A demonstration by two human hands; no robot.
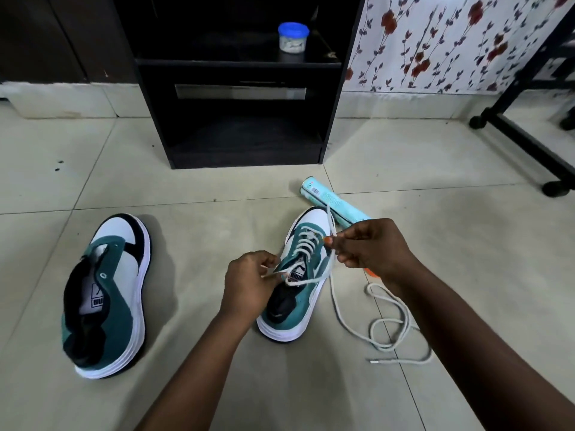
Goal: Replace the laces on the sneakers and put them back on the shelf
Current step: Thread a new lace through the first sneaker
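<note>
A teal, white and black sneaker (298, 306) stands on the floor tiles between my hands, with a white lace (306, 244) threaded through its eyelets. My left hand (249, 284) pinches one end of that lace beside the tongue. My right hand (370, 247) pinches the other strand above the sneaker's right side. A second white lace (385, 325) lies loose in loops on the floor at the right. The other sneaker (105, 293), unlaced, lies at the left. A black shelf unit (236, 63) stands ahead.
A white jar with a blue lid (293, 37) sits on the shelf's upper board. A light teal tube (333, 202) lies behind the laced sneaker. Something orange (371, 272) peeks out under my right wrist. A black wheeled frame (525, 135) stands at the right by the floral wall.
</note>
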